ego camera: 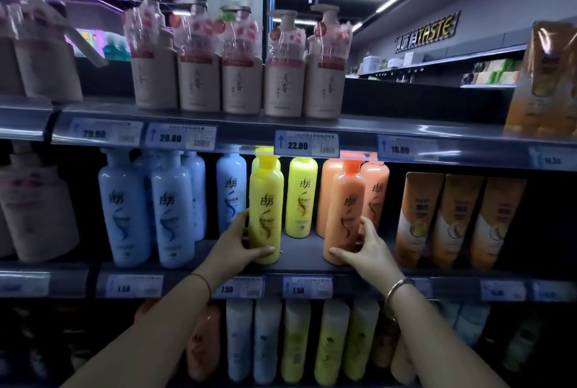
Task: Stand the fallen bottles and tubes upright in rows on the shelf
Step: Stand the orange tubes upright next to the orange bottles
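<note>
Yellow bottle (266, 200) gripped by left hand (232, 247), orange bottle (345, 209) by right hand (365, 253), between blue bottles (175, 209) and orange tubes (456, 219).

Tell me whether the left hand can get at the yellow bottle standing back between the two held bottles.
Probably yes, once freed. The left hand grips the front yellow bottle; the rear yellow bottle stands just to its right, with bare shelf in front of it.
</note>
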### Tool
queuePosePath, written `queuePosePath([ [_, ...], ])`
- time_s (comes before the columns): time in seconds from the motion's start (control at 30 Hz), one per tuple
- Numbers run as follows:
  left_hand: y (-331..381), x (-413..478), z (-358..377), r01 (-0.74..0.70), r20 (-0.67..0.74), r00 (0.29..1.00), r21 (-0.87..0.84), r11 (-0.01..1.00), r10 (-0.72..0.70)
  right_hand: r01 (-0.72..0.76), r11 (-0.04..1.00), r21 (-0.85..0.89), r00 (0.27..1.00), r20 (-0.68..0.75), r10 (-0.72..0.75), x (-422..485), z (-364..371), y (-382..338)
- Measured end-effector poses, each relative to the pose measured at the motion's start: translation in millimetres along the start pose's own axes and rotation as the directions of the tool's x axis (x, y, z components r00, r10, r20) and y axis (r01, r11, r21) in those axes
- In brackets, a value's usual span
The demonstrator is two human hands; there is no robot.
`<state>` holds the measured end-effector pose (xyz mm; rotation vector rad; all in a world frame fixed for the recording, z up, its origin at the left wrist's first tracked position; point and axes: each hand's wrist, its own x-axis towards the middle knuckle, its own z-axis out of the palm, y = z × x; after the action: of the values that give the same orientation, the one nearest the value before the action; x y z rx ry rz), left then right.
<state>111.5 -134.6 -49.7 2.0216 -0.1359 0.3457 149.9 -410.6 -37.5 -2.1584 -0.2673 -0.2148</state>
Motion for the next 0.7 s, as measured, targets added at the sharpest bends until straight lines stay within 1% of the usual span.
queuePosePath([
  [0.27, 1.8, -4.0, 2.0, 0.001, -0.005, 1.000, 0.031, 1.000, 0.000, 0.067, 0.998, -0.001, 0.997, 0.026, -0.067, -7.4, -5.9, 2.4],
  [0.53, 12.1, -12.6, 3.1, 0.016, -0.029, 0.999, 0.082, 0.997, -0.014, 0.086, 0.996, -0.013, 0.995, 0.051, -0.086, -11.1, -6.4, 3.9],
  [0.6, 12.3, -17.7, 2.9, 0.036, -0.062, 0.998, 0.078, 0.996, -0.031, 0.096, 0.995, -0.012, 0.994, 0.049, -0.095, -12.6, -7.0, 4.5],
  [0.7, 8.1, -27.6, -2.9, 0.051, -0.135, 0.990, 0.058, 0.997, -0.043, 0.071, 0.996, 0.058, 0.997, 0.024, -0.072, -14.6, -8.3, 7.0],
])
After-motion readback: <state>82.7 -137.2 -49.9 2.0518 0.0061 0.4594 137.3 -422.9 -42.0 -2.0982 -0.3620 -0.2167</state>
